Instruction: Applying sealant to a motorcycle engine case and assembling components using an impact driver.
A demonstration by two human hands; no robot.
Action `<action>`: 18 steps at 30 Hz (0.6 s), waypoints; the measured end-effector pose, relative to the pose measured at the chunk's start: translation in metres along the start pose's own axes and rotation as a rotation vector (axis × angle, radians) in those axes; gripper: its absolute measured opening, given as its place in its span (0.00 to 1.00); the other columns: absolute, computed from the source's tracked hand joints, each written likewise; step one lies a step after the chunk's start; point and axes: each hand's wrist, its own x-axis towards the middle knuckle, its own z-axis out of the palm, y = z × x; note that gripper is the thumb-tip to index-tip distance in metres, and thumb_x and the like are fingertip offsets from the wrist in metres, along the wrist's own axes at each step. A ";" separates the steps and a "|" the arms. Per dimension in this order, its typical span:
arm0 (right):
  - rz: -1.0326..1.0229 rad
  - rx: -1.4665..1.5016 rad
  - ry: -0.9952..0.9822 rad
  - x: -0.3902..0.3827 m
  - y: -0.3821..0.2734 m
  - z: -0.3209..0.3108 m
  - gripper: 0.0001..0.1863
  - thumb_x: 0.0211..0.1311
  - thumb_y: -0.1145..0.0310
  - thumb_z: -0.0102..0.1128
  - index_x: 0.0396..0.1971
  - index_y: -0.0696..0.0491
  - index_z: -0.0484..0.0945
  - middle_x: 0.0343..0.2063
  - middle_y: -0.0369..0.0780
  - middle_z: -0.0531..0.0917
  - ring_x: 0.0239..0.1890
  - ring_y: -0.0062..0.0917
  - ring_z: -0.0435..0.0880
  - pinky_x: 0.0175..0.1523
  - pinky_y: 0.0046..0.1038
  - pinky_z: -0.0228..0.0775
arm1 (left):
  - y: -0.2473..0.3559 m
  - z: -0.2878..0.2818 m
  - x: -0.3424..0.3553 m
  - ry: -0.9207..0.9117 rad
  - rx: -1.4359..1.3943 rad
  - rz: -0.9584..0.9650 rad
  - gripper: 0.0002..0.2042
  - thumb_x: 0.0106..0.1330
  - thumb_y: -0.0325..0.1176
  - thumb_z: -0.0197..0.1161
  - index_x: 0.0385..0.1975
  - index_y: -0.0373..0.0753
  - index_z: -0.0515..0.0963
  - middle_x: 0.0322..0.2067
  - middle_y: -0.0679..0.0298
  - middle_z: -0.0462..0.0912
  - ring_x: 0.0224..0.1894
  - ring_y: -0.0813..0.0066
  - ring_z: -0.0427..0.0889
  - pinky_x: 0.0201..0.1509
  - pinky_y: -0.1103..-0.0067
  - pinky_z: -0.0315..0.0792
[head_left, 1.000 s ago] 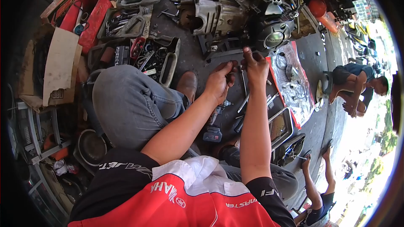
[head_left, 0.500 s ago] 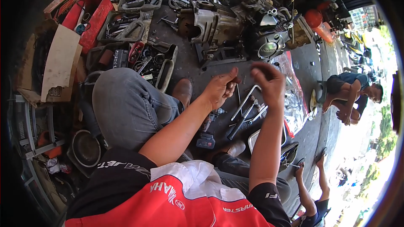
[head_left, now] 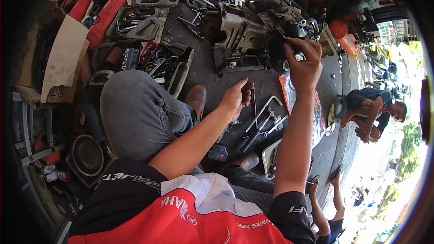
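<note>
The engine (head_left: 242,31) lies at ten o'clock from the bent fingers of the nearer right hand (head_left: 306,67), long axis roughly nine-to-three, the left hand (head_left: 233,98) curled at its six o'clock, either's grasp impossible to tell.

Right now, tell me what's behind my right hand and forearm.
Past your right hand, the engine shows; beside your forearm, a plastic sheet and tray peek out. Anything directly behind is hidden.

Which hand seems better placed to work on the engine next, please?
Probably the right hand: it is stretched toward the engine and overlaps it in view, while the left hand, fingers curled, is farther back.
</note>
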 end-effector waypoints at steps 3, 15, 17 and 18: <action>0.012 -0.057 0.018 0.004 -0.005 0.007 0.10 0.50 0.69 0.76 0.35 0.50 0.90 0.36 0.36 0.87 0.47 0.30 0.78 0.56 0.32 0.70 | 0.000 -0.008 0.003 -0.056 -0.004 0.000 0.19 0.76 0.49 0.55 0.37 0.37 0.81 0.26 0.67 0.81 0.28 0.77 0.79 0.34 0.79 0.73; 0.292 0.090 -0.154 -0.039 -0.040 -0.017 0.11 0.56 0.68 0.74 0.37 0.56 0.84 0.32 0.42 0.85 0.35 0.35 0.84 0.43 0.34 0.75 | 0.020 0.018 -0.018 -0.333 -0.217 0.074 0.24 0.76 0.44 0.45 0.55 0.28 0.76 0.47 0.51 0.85 0.49 0.60 0.85 0.62 0.64 0.76; 0.129 0.138 -0.490 -0.062 -0.040 -0.025 0.08 0.60 0.72 0.69 0.38 0.58 0.84 0.31 0.44 0.85 0.29 0.35 0.86 0.36 0.31 0.76 | 0.020 0.018 -0.019 -0.384 -0.217 0.080 0.23 0.76 0.44 0.45 0.56 0.30 0.77 0.47 0.54 0.86 0.48 0.64 0.86 0.60 0.64 0.76; 0.200 0.115 -0.500 -0.068 -0.044 -0.023 0.08 0.62 0.72 0.67 0.40 0.58 0.85 0.32 0.45 0.85 0.33 0.35 0.87 0.38 0.30 0.76 | 0.020 0.015 -0.016 -0.383 -0.217 0.079 0.23 0.76 0.44 0.45 0.56 0.30 0.77 0.47 0.54 0.86 0.48 0.64 0.86 0.60 0.64 0.76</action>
